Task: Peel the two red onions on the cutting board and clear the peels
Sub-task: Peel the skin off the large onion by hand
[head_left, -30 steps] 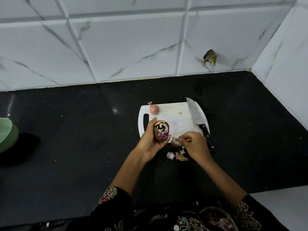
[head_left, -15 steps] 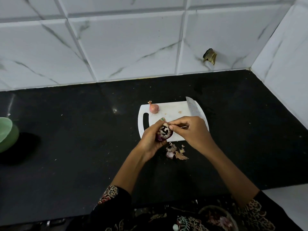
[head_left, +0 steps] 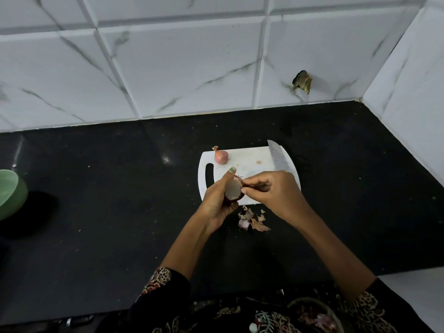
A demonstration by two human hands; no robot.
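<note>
Over black stone counter (head_left: 96, 212), left hand (head_left: 217, 203) grips half-peeled red onion (head_left: 233, 192); right hand (head_left: 271, 191) pinches its skin, best drawn off slowly

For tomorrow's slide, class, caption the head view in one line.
Left hand holds a red onion while right hand pinches its skin; peels lie on the counter.

white cutting board (head_left: 249, 164), black countertop (head_left: 108, 212), green bowl (head_left: 9, 193)
</note>
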